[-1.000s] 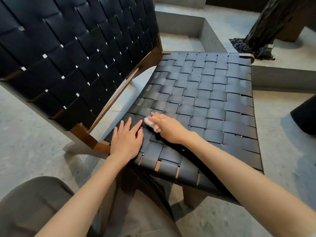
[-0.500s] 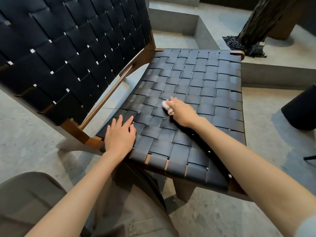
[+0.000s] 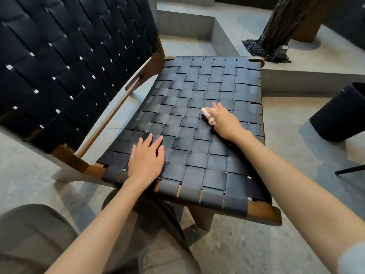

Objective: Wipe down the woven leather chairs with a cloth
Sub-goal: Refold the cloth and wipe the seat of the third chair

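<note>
Pinched in the curled fingers of the right hand (image 3: 225,123), the cloth (image 3: 206,112) is a small white wad pressed on the seat (image 3: 197,86) near its middle. Its visible end pokes out past the fingertips toward the backrest (image 3: 69,56). Left hand (image 3: 146,161) lies flat, fingers straight, holding nothing, by the seat's near corner on the backrest side. Seat and backrest are wide black leather straps woven on a brown wooden frame (image 3: 262,211).

R hand (image 3: 227,124) w/ cloth (image 3: 206,112) slid farther up seat (image 3: 217,86), away from L hand (image 3: 146,161).
</note>
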`<state>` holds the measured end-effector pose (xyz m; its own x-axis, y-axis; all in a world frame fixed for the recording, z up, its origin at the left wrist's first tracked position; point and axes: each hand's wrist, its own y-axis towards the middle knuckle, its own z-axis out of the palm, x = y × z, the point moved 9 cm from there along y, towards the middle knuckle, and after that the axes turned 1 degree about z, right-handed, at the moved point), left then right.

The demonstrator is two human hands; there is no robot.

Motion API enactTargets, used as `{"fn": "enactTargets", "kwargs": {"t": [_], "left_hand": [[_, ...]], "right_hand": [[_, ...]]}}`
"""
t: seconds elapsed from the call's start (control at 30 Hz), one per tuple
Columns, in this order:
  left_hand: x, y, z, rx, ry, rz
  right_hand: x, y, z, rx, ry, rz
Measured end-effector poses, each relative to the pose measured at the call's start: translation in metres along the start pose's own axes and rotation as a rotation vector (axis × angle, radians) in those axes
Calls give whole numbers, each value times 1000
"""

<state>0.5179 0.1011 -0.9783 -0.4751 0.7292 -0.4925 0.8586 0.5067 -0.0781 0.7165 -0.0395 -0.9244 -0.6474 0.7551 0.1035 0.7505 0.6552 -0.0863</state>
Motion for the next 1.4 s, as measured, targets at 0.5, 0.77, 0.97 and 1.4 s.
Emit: {"fn": "enactTargets", "kwargs": {"t": [0.5,0.77,0.97,1.4], "left_hand": [[2,-1,0,4,-18,25],[3,0,0,0,-18,26],[1,0,0,1,-13,40],[3,1,-1,-14,-29,30]], "right_hand": [[11,-42,-3,85,28,-168],[14,-92,-1,162,125,-72],[43,-159,-13,180,249,-182],[-30,-133,-3,-23,20,167]]}}
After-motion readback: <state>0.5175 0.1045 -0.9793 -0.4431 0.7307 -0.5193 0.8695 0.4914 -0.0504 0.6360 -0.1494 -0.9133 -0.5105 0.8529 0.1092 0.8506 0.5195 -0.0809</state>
